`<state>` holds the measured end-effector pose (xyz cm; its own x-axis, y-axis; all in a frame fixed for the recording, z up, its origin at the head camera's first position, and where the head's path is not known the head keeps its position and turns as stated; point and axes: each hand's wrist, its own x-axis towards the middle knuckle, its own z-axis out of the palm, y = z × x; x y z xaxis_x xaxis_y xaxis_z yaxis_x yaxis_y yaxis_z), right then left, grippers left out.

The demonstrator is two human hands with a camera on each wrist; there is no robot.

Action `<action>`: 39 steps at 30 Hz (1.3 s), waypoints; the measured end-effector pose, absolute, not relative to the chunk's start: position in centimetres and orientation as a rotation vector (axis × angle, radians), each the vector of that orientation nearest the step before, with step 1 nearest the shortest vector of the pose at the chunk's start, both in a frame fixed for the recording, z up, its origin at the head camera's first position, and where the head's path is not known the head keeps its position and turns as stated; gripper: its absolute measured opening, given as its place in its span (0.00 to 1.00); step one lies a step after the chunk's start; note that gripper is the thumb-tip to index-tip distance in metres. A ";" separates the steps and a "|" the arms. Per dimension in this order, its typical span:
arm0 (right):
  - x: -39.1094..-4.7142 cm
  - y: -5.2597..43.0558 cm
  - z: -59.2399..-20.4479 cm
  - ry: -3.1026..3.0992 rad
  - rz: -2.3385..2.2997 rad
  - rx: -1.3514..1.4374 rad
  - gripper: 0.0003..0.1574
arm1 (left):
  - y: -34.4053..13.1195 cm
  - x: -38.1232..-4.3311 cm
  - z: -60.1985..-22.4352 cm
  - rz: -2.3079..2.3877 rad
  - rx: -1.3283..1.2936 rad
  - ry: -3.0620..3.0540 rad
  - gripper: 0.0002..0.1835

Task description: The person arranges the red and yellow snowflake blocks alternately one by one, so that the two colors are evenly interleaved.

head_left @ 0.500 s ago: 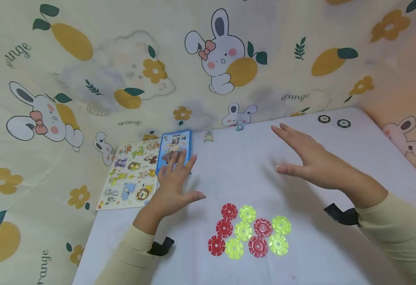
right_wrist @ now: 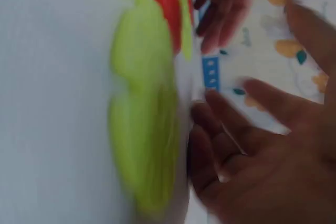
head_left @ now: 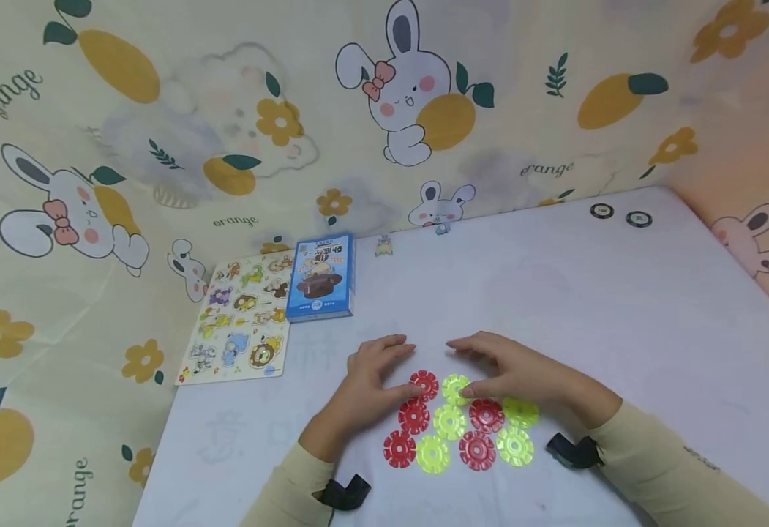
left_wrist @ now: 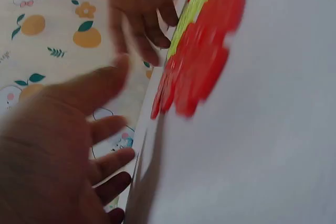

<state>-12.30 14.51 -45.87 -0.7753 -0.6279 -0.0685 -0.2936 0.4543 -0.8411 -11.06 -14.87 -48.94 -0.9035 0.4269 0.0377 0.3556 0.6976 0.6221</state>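
Several red and yellow-green flower-shaped plastic discs lie flat in rows on the white table. My left hand [head_left: 372, 379] is at the far left of them, its thumb by the top red disc [head_left: 428, 380]. On the other side my right hand [head_left: 516, 369] hovers at the far edge, its thumb tip over the top yellow-green disc [head_left: 454, 388]. Both hands have spread, relaxed fingers and hold nothing. In the left wrist view red discs [left_wrist: 202, 51] lie beyond the left hand [left_wrist: 58, 140]; in the right wrist view yellow-green discs [right_wrist: 142, 103] lie beside the right hand [right_wrist: 268, 150].
A blue box [head_left: 321, 282] and an animal sticker board [head_left: 235, 322] lie at the left back. Two black-rimmed round chips [head_left: 639, 219] lie at the far right. Small figures [head_left: 383, 246] stand along the patterned cloth wall.
Both hands have moved down and inward to the discs, the left one rightward off the blue box, the right one leftward. The discs keep their places.
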 end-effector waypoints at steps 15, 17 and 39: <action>-11.5 12.6 -47.1 2.457 -1.140 -0.639 0.17 | -13.6 -10.2 -49.2 1.063 0.524 2.815 0.24; -11.7 12.7 -46.9 2.405 -1.224 -0.595 0.12 | -13.6 -10.1 -49.0 1.143 0.500 2.777 0.22; -19.6 7.3 -45.8 2.520 -1.249 -0.541 0.10 | -19.2 -15.4 -49.0 1.108 0.137 2.960 0.19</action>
<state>-19.60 7.35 -45.78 -0.8918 -0.4456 -0.0791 -0.2068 0.5568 -0.8045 -15.44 -19.20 -48.99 -0.9960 0.0735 0.0507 0.0887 0.7510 0.6543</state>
